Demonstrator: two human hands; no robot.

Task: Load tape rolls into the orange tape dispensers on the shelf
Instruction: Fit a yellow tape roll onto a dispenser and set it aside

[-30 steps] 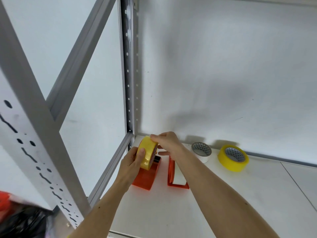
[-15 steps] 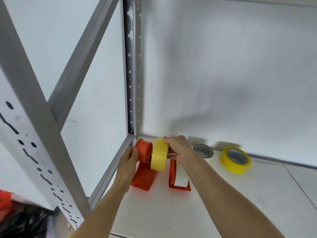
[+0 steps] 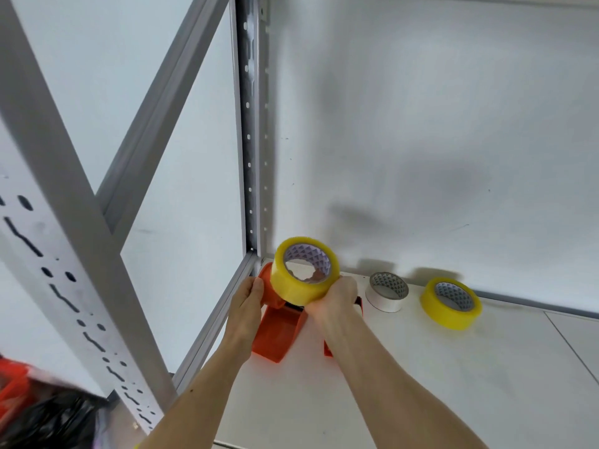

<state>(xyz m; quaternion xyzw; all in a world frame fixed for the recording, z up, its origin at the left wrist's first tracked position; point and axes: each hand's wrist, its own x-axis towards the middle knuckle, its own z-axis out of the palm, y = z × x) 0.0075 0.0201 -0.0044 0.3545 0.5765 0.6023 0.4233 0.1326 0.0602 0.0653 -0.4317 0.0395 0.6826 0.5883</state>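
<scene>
In the shelf's back left corner an orange tape dispenser (image 3: 275,332) rests on the white shelf board (image 3: 421,384). My left hand (image 3: 248,299) grips its round hub from the left. My right hand (image 3: 334,299) holds a yellow tape roll (image 3: 301,286) just above and right of the hub, its open core tilted up toward me. A second orange dispenser (image 3: 328,350) lies right beside the first, mostly hidden under my right wrist.
A white tape roll (image 3: 385,301) and another yellow tape roll (image 3: 450,311) lie flat by the back wall to the right. Grey perforated shelf uprights (image 3: 252,140) and a diagonal brace (image 3: 155,118) stand on the left. Red and black items (image 3: 39,413) sit at the lower left.
The yellow roll came off the dispenser's hub, moved right and up, and tipped so its core faces me. My left hand stayed on the hub.
</scene>
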